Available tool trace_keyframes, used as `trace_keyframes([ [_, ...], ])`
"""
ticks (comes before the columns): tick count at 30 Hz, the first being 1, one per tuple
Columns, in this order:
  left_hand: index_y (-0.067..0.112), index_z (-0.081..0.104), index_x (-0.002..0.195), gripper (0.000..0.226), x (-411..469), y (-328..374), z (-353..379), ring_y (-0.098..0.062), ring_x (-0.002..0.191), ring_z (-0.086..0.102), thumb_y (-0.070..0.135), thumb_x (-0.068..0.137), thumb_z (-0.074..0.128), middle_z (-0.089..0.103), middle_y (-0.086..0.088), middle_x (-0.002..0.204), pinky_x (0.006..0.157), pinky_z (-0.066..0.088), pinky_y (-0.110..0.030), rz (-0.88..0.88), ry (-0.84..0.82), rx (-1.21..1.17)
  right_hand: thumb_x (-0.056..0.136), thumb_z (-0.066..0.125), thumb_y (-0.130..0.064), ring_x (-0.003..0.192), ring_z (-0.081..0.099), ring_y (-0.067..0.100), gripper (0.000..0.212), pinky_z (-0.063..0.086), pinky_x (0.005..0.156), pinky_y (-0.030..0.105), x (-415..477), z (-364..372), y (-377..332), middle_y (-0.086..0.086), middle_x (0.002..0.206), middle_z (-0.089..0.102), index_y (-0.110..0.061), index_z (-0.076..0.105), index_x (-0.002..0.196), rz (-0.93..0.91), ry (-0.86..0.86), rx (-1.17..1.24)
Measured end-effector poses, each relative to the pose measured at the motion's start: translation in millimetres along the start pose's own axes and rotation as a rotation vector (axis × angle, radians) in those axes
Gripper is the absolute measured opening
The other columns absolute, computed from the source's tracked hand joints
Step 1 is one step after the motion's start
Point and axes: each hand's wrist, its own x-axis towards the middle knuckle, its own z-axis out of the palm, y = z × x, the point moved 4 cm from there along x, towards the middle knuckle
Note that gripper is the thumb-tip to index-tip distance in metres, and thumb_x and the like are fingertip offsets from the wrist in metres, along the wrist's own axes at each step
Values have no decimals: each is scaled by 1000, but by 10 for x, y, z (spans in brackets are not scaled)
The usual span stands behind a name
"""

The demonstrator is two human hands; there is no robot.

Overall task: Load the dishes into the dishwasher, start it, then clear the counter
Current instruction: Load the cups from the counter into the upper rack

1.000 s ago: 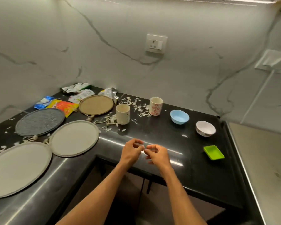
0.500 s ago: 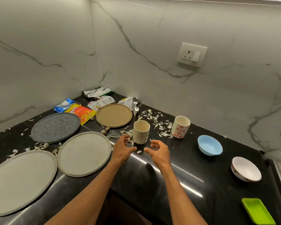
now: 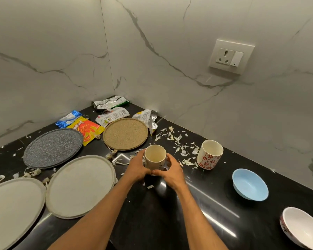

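cream cup (image 3: 154, 156) on black counter (image 3: 170, 206) | left hand (image 3: 135, 168) and right hand (image 3: 172, 173) both wrap fingers round cup | open counter in front of cup | orange packet (image 3: 87, 129) behind-left, words too blurry

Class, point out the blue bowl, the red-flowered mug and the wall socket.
blue bowl (image 3: 249, 184): head view, inner base.
red-flowered mug (image 3: 208, 160): head view, patterned side.
wall socket (image 3: 231, 57): head view, faceplate middle.

- Cream mug (image 3: 155, 156): left hand (image 3: 135, 168) and right hand (image 3: 172, 173) grip its sides.
- Right of it: scraps (image 3: 185, 161), then red-patterned mug (image 3: 209, 155), near.
- Behind-left: tan plate (image 3: 125, 134); left: grey plate (image 3: 80, 186).
- In front: bare counter (image 3: 155, 204) between the forearms.
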Motion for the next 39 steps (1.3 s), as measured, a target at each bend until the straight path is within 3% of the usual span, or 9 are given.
trace_keyframes([
  [1,20,38,143,94,26,-10,4,-20,125,50,12,62,85,54,-2,135,98,40,-28,0,-3,10,63,92,-19,111,54,4,93,42,84,6,25,2,-7,-5,129,58,-18,44,144,-15,-14,5],
  [3,19,40,142,92,52,-32,3,-21,125,50,12,62,85,55,-3,135,101,40,-31,4,0,28,65,90,-15,105,57,5,85,40,72,3,71,22,-13,-10,116,60,-22,49,139,-43,-26,13],
  [9,15,44,139,84,49,-34,26,-18,118,53,4,64,80,58,-4,130,95,40,-26,23,31,17,65,89,-12,109,58,9,78,43,82,14,100,54,22,-12,110,61,-22,54,134,-48,4,85],
  [15,19,47,134,82,-68,133,87,-13,114,53,14,62,85,58,1,124,97,41,-29,96,0,-23,66,89,-13,115,54,9,80,43,90,19,-86,-132,51,-11,118,61,-21,52,137,-46,19,154],
  [20,24,42,128,80,-246,376,267,-17,119,50,14,62,86,55,-1,124,101,41,-34,139,-158,-126,67,89,-20,124,52,14,85,44,94,26,-487,-459,13,-3,133,58,-20,48,141,-46,78,191],
  [23,24,41,126,75,-483,551,400,-15,114,51,14,66,85,55,0,122,88,43,-23,176,-290,-222,67,89,-23,124,52,15,85,45,92,24,-878,-646,-13,-3,133,58,-22,48,141,-56,143,214],
  [25,23,40,127,73,-674,653,486,-14,112,53,14,69,83,56,-2,124,81,45,-21,201,-381,-273,69,87,-23,121,53,13,81,47,86,20,-1191,-735,-18,-6,129,58,-23,48,140,-57,196,252],
  [30,22,38,128,70,-1245,851,745,-19,115,56,12,73,80,56,-6,125,87,53,-31,250,-583,-381,74,83,-23,109,56,7,75,53,64,13,-2028,-835,48,-5,125,58,-21,47,140,-72,378,320],
  [39,23,44,127,66,-2471,1070,1315,-17,110,60,17,73,81,60,-2,121,81,55,-29,295,-737,-468,74,84,-29,109,61,12,68,54,73,20,-3470,-1023,334,-3,120,63,-25,53,135,-35,675,389],
])
